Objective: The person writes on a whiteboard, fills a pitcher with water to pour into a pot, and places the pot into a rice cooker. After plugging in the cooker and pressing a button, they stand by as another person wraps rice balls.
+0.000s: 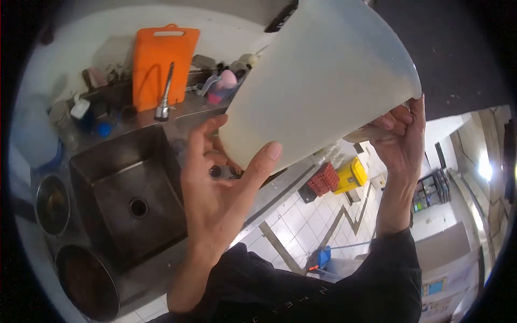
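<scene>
A large translucent plastic jug (323,75) is tilted across the upper middle of the head view, its narrower base toward the lower left and its wide rim toward the right. My left hand (221,183) supports the base, thumb on the near side and fingers curled behind the bottom edge. On the right, my right hand (401,134) is closed at the underside near the rim, around what looks like a pale handle partly hidden by the fingers. The jug's inside is out of sight.
A metal sink (129,194) with a drain lies at left, beside a faucet (164,102). An orange cutting board (161,59) leans on the wall. Two round pans (86,282) stand at lower left. A yellow bin (351,175) and red crate (324,178) are on the tiled floor.
</scene>
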The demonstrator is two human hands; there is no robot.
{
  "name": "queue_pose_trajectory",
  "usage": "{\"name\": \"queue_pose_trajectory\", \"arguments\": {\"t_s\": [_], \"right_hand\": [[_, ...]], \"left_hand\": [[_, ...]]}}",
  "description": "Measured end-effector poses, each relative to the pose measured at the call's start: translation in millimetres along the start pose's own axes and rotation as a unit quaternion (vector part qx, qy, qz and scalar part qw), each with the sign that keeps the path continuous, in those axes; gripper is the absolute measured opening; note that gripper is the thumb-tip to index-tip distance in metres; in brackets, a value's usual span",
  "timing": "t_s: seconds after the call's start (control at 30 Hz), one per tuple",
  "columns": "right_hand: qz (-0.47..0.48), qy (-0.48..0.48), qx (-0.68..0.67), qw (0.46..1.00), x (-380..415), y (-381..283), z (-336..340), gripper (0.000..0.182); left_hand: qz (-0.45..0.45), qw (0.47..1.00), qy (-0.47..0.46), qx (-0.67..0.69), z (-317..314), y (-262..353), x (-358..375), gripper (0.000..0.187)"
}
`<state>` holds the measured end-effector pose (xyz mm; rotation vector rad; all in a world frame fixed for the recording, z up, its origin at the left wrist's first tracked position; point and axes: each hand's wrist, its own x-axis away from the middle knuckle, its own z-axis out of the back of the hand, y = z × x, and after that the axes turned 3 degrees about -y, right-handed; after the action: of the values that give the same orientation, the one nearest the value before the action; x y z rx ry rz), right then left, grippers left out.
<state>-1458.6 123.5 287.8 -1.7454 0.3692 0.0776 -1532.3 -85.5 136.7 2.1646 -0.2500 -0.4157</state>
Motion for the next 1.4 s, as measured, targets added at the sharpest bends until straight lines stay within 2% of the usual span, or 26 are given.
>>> {"name": "queue_pose_trajectory", "arguments": {"t_s": [0.13, 0.17, 0.27, 0.33, 0.4, 0.47, 0.6, 0.67, 0.7, 0.8, 0.9, 1.07, 1.2, 1.3, 1.4], "right_hand": [[-0.008, 0.012, 0.008, 1.000, -3.8, 30.5, -1.8, 0.042], [0.019, 0.067, 0.013, 0.998, -2.9, 44.8, -1.6, 0.046], [-0.013, 0.100, 0.147, 0.984, 3.3, 68.7, -24.8, 0.041], [-0.036, 0.080, 0.104, 0.991, -0.3, 86.6, -8.2, 0.041], [-0.036, 0.087, 0.117, 0.989, 1.9, 106.2, -15.8, 0.040], [-0.083, 0.019, 0.109, 0.990, 1.9, 117.9, -9.1, 0.043], [-0.110, 0.069, 0.161, 0.978, 0.4, 151.4, -38.3, 0.048], [-0.120, 0.087, 0.174, 0.973, 1.4, 165.0, -72.8, 0.051], [-0.154, 0.058, 0.182, 0.969, 0.4, 170.8, -63.9, 0.054], [-0.210, 0.065, 0.234, 0.947, 1.2, 195.4, -69.1, 0.040], [-0.252, -0.045, 0.216, 0.942, -7.5, 221.5, -45.5, 0.029], [-0.287, -0.050, 0.234, 0.928, -8.6, 242.3, -45.1, 0.031], [-0.301, -0.020, 0.300, 0.905, -8.1, 241.1, -59.9, 0.033], [-0.350, -0.103, 0.306, 0.879, -18.6, 230.0, -51.0, 0.036], [-0.349, -0.108, 0.306, 0.879, -21.8, 223.6, -53.3, 0.038]], "left_hand": [[0.008, 0.997, 0.045, -0.068, 22.5, -20.3, 4.9, 0.075], [0.018, 0.997, 0.056, -0.058, 26.8, -23.4, 6.5, 0.077], [0.026, 0.995, 0.084, -0.042, 43.1, -33.4, 12.1, 0.080], [0.019, 0.994, 0.097, -0.051, 55.5, -41.2, 17.3, 0.082], [0.005, 0.991, 0.111, -0.073, 69.3, -50.4, 22.8, 0.084], [0.036, 0.987, 0.119, -0.100, 84.8, -65.4, 30.1, 0.085], [0.137, 0.980, 0.136, -0.041, 103.9, -79.4, 50.6, 0.087], [0.155, 0.977, 0.144, -0.003, 114.2, -98.3, 62.2, 0.087], [0.164, 0.975, 0.146, 0.016, 118.9, -109.0, 68.6, 0.087], [0.204, 0.963, 0.169, 0.054, 129.0, -135.8, 87.0, 0.087], [0.266, 0.942, 0.186, 0.088, 134.3, -160.6, 99.8, 0.084], [0.299, 0.925, 0.190, 0.136, 137.1, -180.6, 113.2, 0.082], [0.329, 0.912, 0.181, 0.163, 136.6, -190.1, 116.6, 0.083], [0.335, 0.912, 0.159, 0.177, 130.2, -198.9, 118.8, 0.083], [0.330, 0.913, 0.141, 0.194, 122.8, -201.5, 121.0, 0.084]]}}
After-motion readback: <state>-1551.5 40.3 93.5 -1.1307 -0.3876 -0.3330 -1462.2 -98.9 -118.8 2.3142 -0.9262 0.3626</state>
